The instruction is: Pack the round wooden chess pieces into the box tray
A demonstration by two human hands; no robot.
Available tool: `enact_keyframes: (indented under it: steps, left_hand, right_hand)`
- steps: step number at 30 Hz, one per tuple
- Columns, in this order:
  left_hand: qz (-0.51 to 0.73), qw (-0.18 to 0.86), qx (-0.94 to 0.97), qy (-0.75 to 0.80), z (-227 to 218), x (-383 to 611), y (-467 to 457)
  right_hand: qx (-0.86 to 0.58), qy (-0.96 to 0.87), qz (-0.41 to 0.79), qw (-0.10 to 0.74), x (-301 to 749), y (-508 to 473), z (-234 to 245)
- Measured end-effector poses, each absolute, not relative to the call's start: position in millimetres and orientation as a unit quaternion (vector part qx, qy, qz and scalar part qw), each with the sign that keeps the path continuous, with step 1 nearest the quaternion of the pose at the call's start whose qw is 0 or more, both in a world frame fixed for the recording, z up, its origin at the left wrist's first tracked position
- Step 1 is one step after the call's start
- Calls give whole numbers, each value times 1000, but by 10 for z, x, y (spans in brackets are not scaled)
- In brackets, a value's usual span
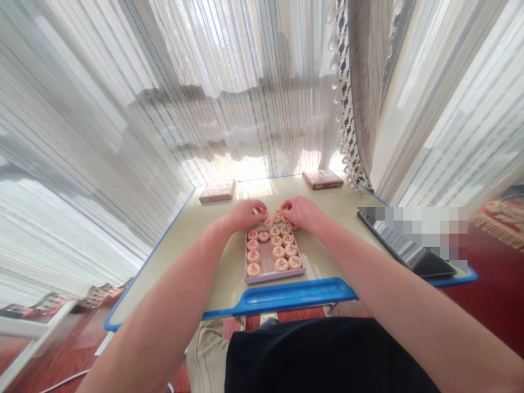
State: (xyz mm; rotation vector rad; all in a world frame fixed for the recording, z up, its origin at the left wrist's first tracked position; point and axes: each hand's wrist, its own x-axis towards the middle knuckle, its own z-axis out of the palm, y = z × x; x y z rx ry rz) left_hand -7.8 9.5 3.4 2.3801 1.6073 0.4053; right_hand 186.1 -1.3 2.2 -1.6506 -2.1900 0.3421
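Note:
A shallow pale tray (266, 277) lies on a small cream table with a blue rim (286, 297). Several round wooden game discs (280, 252) with red and dark characters lie in it. My left hand (245, 214) rests at the tray's far left end, fingers curled on a disc. At the far right end my right hand (301, 212) is bent over, its fingertips pinched on another disc. Both hands nearly meet above the far row of discs.
Two flat boxes lie at the table's far edge, one at the left (217, 191), one at the right (322, 178). A dark flat tablet-like slab (405, 248) lies on the right side. Sheer curtains surround the table. Red floor shows below.

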Motion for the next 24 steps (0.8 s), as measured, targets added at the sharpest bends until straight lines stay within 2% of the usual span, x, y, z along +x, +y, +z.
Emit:
enact_keyframes:
  steps: [5,12,17,21,24]
  left_hand:
    - [135,135,809,556,55,-81,86]
    - [138,115,809,560,66,-83,80]
    - [124,109,806,568,68,-71,73]
    - [112,94,808,571,80,-76,69]
    - [96,67,815,567,98,-78,65]
  right_hand:
    - [-546,-797,89,241,1889,98,-77]
    - [-527,-820,88,206,1870,109,-90]
    - [-530,-814,80,224,1867,103,-81]
    - [-472,-834,115,261,1815,31,-48]
    - [-419,-856,163,257,1776,-10,-39]
